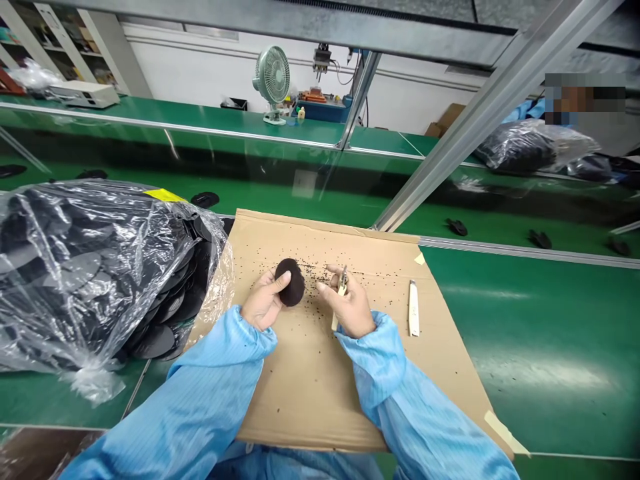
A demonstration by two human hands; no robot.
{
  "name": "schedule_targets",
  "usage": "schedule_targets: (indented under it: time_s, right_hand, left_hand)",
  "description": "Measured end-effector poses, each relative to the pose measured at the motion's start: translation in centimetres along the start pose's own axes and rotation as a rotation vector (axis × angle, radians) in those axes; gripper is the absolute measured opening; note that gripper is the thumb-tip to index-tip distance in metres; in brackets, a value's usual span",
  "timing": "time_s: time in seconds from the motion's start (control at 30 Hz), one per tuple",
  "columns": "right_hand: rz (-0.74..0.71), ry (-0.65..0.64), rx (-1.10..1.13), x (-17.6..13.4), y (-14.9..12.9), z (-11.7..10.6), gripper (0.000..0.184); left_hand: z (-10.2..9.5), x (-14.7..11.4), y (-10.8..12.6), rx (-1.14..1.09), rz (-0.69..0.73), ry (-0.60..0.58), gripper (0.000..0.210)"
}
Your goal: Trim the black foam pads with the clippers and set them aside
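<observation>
My left hand (265,298) is closed on a black round pad (291,283), its thumb on the upper face and the fingers beneath. Across a small gap to the right, my right hand (350,305) grips small nippers (343,285) with pale cream handles and a metal head. Its thumb and forefinger stretch toward the pad without touching it. Both hands are above a cardboard sheet (305,387), which is strewn with tiny black bits (320,280), thickest between the hands. A white-handled knife (413,308) lies on the cardboard to the right.
A clear plastic bag (100,267) full of black discs (155,341) bulges at the left. The cardboard lies on a green bench (540,333), with tape (505,432) at a corner. A metal post (480,123) slants up at the right. Behind stands a fan (273,80).
</observation>
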State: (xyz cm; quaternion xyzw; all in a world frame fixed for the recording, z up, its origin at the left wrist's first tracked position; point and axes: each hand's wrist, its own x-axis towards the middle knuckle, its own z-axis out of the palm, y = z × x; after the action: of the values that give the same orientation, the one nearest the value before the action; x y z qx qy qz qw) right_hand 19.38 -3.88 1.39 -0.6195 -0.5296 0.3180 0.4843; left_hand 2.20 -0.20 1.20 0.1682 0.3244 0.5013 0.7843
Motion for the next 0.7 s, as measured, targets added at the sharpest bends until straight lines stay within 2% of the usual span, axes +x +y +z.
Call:
schedule_targets:
  time_s: [0.07,0.13,0.27,0.33,0.47,0.6,0.7]
  right_hand:
    - [-0.009,0.013,0.078,0.1,0.4,0.2,0.065]
    - [-0.014,0.024,0.133,0.0,0.7,0.7,0.068]
    - [0.011,0.086,0.144,-0.2,0.8,1.7,0.055]
    - [-0.025,0.080,0.093,-0.4,0.7,1.9,0.047]
    - [-0.230,0.003,-0.054,-1.0,-0.3,1.6,0.038]
    - [-0.476,-0.116,-0.305,-1.6,-1.2,1.1,0.037]
    - [-0.591,-0.163,-0.469,-1.8,-1.3,1.1,0.037]
  left_hand:
    - [-0.2,0.0,0.1,-0.050,0.003,-0.032,0.031]
    - [-0.3,0.0,0.3,-0.082,-0.004,-0.061,0.029]
    - [-0.5,0.0,0.5,-0.099,-0.044,-0.042,0.022]
    - [-0.5,0.1,0.6,-0.125,-0.047,-0.009,0.017]
    - [-0.3,0.2,0.8,-0.163,-0.054,0.011,0.021]
    - [-0.3,0.1,0.8,-0.143,-0.080,-0.004,0.028]
    - [-0.4,0.0,0.8,-0.122,-0.128,-0.034,0.025]
